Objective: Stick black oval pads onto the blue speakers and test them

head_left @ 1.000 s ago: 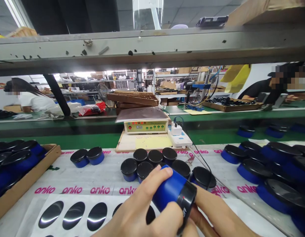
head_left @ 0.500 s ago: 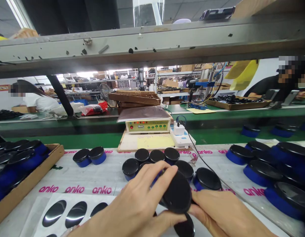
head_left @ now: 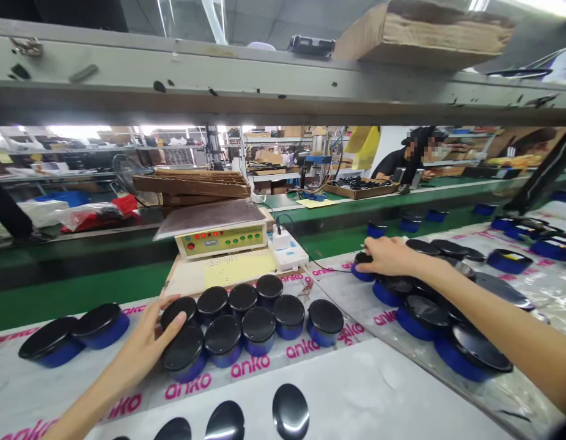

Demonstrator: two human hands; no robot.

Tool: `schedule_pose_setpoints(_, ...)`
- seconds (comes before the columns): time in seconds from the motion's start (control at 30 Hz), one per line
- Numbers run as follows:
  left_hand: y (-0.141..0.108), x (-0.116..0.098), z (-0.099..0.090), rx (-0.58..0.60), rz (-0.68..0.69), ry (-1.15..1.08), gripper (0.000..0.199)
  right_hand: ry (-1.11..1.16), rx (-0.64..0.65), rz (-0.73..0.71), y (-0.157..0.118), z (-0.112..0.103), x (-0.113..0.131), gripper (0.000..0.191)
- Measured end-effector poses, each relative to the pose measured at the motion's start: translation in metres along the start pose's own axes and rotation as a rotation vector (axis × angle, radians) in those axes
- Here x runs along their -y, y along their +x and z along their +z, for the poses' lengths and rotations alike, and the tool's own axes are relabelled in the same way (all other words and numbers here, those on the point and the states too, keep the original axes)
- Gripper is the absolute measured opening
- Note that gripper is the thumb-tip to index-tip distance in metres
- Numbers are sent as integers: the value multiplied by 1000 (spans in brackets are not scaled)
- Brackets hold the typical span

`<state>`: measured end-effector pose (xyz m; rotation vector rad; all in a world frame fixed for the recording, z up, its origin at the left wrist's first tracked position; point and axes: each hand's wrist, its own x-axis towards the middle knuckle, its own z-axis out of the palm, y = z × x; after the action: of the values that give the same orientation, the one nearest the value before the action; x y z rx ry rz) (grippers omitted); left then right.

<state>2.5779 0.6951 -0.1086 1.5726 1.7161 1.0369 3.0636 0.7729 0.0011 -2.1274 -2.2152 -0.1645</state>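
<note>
Left hand [head_left: 139, 349] open, fingers spread, resting against the near left side of a cluster of nine blue units [head_left: 241, 324] with black lids, touching the two closest. Cluster stands tightly packed on an anko-printed sheet [head_left: 186, 386]. Two more blue units [head_left: 74, 336] sit to its left, well clear of the hand.

Right hand [head_left: 388, 256] cupped palm-down, fingers over the black lid of a single blue unit [head_left: 362, 269]; can't tell if it is actually gripping. That unit sits at the far end of a bigger group of units [head_left: 423, 318] on the right, the hand just above the group. More units [head_left: 530, 241] lie further right on the same printed sheeting.

Glossy black ovals [head_left: 291, 410] lie on a white sheet [head_left: 356, 391] at the bottom, just in front of the cluster. Behind the cluster: tester box [head_left: 221, 238] with red LEDs and green buttons, yellow paper [head_left: 239, 269] in front of it, white power strip [head_left: 287, 252] beside it. Beyond that a green belt [head_left: 81, 284]. Grey shelf rail [head_left: 264, 85] crosses the top of the view, cardboard box [head_left: 425, 36] on it. Far off, a co-worker [head_left: 404, 162] in black stands by a tray of black parts [head_left: 360, 189].
</note>
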Motion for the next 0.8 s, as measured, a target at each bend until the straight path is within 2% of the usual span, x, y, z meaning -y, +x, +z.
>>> schedule_pose_setpoints(0.07,-5,-10,-3,-15,13,20,63,-13,71,-39,12,13,0,31)
schedule_pose_setpoints(0.1,-8,-18,-5,-69,44,43,62,-11,87,-58,14,14,3,28)
schedule_pose_setpoints(0.2,-28,-61,-2,-231,242,105,49,26,51,-112,5,-7,23,26)
schedule_pose_setpoints(0.23,-37,-79,4,-185,302,90,41,52,26,-143,-3,-21,35,29)
schedule_pose_setpoints(0.3,-54,-117,23,9,389,-42,34,136,-14,-258,-25,-50,64,39)
schedule_pose_setpoints(0.33,-60,-133,33,124,424,-117,37,226,-28,-368,-38,-63,80,43)
schedule_pose_setpoints(0.37,-63,-148,43,187,475,-191,43,319,-24,-483,-52,-73,97,43)
schedule_pose_setpoints(0.43,-65,-166,57,288,517,-321,58,446,32,-667,-76,-85,126,32)
schedule_pose_setpoints(0.53,-61,-171,59,317,511,-332,72,529,30,-735,-99,-82,152,23)
schedule_pose_setpoints(0.67,-58,-162,46,205,463,-147,86,646,-72,-698,-109,-70,159,29)
schedule_pose_setpoints(0.73,-59,-160,42,241,463,-216,89,716,-53,-669,-112,-70,157,30)
schedule_pose_setpoints(0.8,-59,-159,41,325,438,-433,83,815,39,-683,-115,-74,153,28)
